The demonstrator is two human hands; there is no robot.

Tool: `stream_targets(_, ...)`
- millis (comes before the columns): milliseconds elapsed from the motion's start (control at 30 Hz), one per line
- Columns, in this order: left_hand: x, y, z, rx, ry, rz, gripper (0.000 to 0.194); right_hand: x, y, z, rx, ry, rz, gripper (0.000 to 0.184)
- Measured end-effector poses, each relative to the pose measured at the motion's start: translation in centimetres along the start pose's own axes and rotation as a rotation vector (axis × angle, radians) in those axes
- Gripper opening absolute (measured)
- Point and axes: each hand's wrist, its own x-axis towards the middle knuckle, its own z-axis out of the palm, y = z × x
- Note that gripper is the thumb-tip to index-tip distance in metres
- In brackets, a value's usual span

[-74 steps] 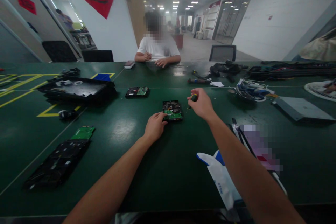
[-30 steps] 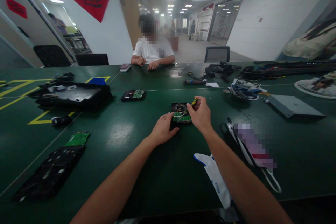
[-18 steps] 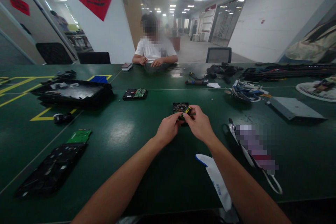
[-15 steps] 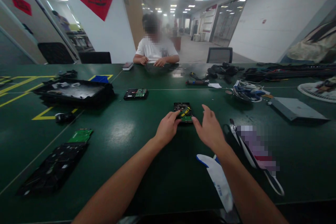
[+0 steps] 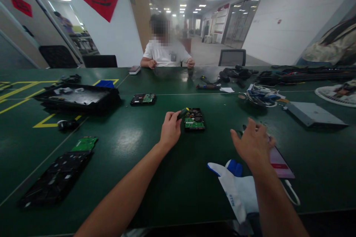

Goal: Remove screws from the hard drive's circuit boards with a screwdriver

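My left hand (image 5: 170, 129) is closed around a black-and-yellow screwdriver (image 5: 183, 113), whose yellow end points up and right. Just right of it, a hard drive (image 5: 194, 121) lies on the green table with its circuit board facing up. My right hand (image 5: 254, 142) is open, fingers apart, above a phone (image 5: 282, 163) and partly covering it. Whether the fingers touch the phone I cannot tell. A white-and-blue glove (image 5: 230, 185) lies under and beside my right forearm.
Another hard drive (image 5: 143, 99) sits further back. On the left are a black plastic tray (image 5: 83, 103) and a dark part with a green board (image 5: 61, 174). A grey metal box (image 5: 315, 114) and a bundle of cables (image 5: 263, 96) lie right. Across the table sits a person (image 5: 167, 52).
The screwdriver has been lifted off the hard drive in my left hand, which moved slightly left. My right hand has moved right, from beside the drive to over the phone.
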Motion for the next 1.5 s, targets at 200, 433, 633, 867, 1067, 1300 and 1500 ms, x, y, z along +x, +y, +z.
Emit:
stream_targets(200,2.0,-2.8,0.4,-0.102,-0.09,-0.362,0.026,1.0,-4.4,1.1,0.308,-0.185,-0.322,0.067)
stream_targets(433,4.2,-5.5,4.5,-0.841,-0.217,-0.551,0.028,2.0,-10.1,6.4,0.462,-0.375,-0.274,0.063)
stream_targets(633,8.2,-7.6,6.6,-0.879,-0.282,-0.484,0.032,2.0,-10.8,8.1,0.49,-0.301,-0.213,0.055)
stream_targets(867,7.5,-7.9,5.5,-0.801,-0.337,-0.516,0.041,3.0,-10.3,8.1,0.473,-0.345,-0.354,0.055)
stream_targets(1067,6.0,-7.0,1.0,-0.639,-0.255,-0.503,0.034,1.9,-10.1,7.2,0.416,-0.41,-0.498,0.063)
stream_targets(1300,7.7,-2.1,-2.6,-0.611,-0.124,-0.211,0.029,-2.2,-10.6,7.7,0.275,-0.175,-0.519,0.074)
stream_targets(1500,8.1,1.4,-4.4,-0.598,-0.1,-0.098,0.064,-1.7,-10.7,8.3,0.305,-0.132,-0.573,0.048)
